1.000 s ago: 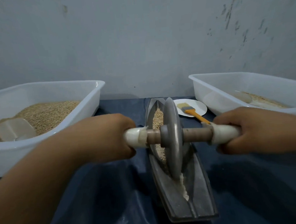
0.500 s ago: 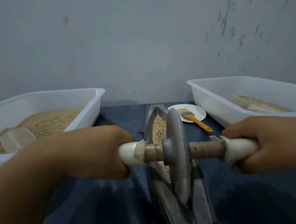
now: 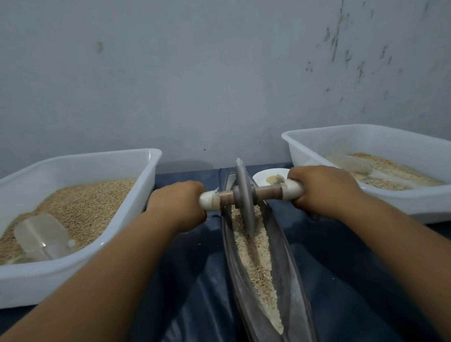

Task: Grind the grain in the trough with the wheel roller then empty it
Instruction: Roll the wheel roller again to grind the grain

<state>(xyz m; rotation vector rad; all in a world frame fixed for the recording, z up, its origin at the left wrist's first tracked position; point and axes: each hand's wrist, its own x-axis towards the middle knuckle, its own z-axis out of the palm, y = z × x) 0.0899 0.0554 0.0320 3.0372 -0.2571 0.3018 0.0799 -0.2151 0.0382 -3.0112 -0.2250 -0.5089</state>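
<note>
A narrow grey metal trough [image 3: 292,293] runs away from me on the dark blue cloth, with crushed grain [image 3: 253,259] lying along its groove. The wheel roller [image 3: 244,196], a grey disc on a wooden axle with white handle ends, stands upright in the trough's far half. My left hand [image 3: 177,204] grips the left handle. My right hand [image 3: 323,188] grips the right handle. Both arms are stretched forward.
A white tub [image 3: 74,264] at the left holds whole grain and a clear scoop [image 3: 39,236]. Another white tub [image 3: 432,203] at the right holds some grain and a scoop. A small white plate [image 3: 267,176] sits behind the roller, close to the wall.
The roller has moved from the trough's near end to its far half, my arms extending with it. The ground grain in the near part is now uncovered.
</note>
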